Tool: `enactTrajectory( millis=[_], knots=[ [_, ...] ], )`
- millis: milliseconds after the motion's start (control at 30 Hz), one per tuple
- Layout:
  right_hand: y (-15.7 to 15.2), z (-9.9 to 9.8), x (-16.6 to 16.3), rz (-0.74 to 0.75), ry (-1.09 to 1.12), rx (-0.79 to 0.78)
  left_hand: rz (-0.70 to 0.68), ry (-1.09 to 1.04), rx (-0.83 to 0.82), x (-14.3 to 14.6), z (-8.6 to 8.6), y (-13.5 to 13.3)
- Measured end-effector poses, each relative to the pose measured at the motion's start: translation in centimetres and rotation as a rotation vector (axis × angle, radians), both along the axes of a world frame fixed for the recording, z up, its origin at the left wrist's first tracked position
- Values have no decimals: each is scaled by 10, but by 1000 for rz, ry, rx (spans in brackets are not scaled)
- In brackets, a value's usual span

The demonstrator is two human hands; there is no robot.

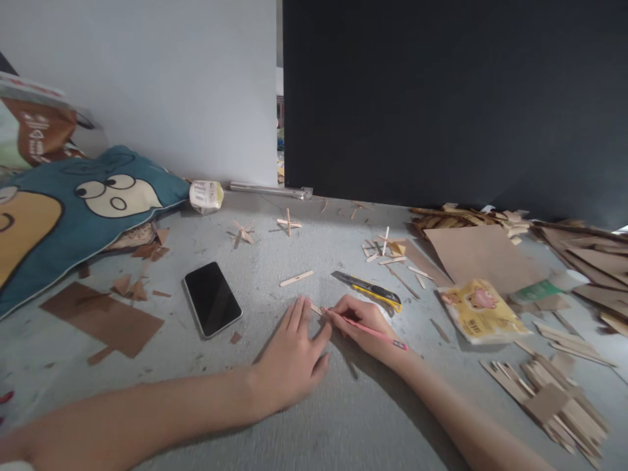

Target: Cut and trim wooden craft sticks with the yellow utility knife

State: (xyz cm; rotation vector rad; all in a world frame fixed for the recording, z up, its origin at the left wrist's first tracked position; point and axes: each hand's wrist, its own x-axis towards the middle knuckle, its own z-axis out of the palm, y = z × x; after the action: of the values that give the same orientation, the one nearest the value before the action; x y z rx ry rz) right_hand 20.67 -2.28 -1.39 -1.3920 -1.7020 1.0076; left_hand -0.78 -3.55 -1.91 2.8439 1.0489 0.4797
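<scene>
My right hand [360, 320] is closed round a pink pencil [373, 332], its tip touching a short wooden craft stick [316, 308] on the table. My left hand [297, 353] lies flat with fingers stretched out, its fingertips on the other end of that stick, which they partly cover. Just beyond the hands lies a second craft stick [296, 279] with a dark mark near its middle. A yellow and black utility knife [369, 289] rests right of it, blade pointing left. Farther back stand two small crossed-stick pieces, one paler [289, 224] and one lower [243, 233].
A phone [213, 299] lies left of my hands, near brown cardboard scraps [103, 320] and a blue cushion [98, 203]. To the right are stick offcuts [387, 252], a yellow packet [483, 311], a glue bottle [549, 286] and a bundle of craft sticks [549, 402]. A dark panel [451, 104] stands behind.
</scene>
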Motion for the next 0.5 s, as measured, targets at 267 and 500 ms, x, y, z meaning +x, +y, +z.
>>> enactTrajectory(
  millis=[267, 500],
  knots=[
    [2, 2, 1, -141, 15, 143, -44, -42, -41, -3, 8, 20],
    [5, -6, 4, -245, 74, 146, -93, -40, -72, -4, 12, 31]
  ],
)
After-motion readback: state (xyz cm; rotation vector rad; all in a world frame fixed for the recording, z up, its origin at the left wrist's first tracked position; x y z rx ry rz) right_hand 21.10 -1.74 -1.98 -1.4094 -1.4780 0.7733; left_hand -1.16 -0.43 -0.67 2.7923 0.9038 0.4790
